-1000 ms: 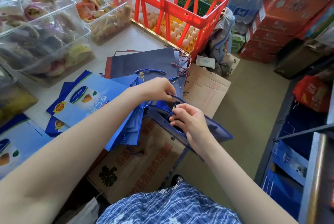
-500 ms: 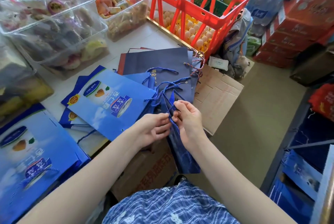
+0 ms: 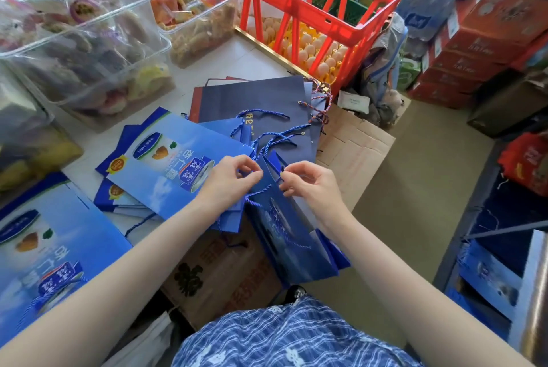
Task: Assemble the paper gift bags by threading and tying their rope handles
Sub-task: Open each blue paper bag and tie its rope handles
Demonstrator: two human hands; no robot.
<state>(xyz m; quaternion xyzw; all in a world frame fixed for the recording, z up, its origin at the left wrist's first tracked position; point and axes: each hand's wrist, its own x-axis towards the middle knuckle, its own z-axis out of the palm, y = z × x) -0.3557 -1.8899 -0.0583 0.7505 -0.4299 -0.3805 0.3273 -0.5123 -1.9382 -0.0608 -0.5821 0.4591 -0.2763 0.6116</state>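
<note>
Only the head view to go on here. My left hand (image 3: 229, 178) and right hand (image 3: 307, 181) sit near each other but not touching, over the top edge of a blue gift bag (image 3: 293, 245) that hangs off the desk (image 3: 243, 52) edge down toward my lap. Both have fingers curled in a pinch: the left looks clamped on the blue rope handle (image 3: 257, 193) at the bag's rim, the right on the bag's top edge or the rope end. Honestly can't tell which, it's too small.

My guess is I'm mid-threading or knotting. To do this bit well I'd keep the rim steady with one hand, feed the rope end straight through the hole, and pull the knot snug against the inside so it can't slip back.

More blue bags (image 3: 175, 156) lie flat on the desk just to the left, a dark navy bag (image 3: 252, 99) behind them.
</note>
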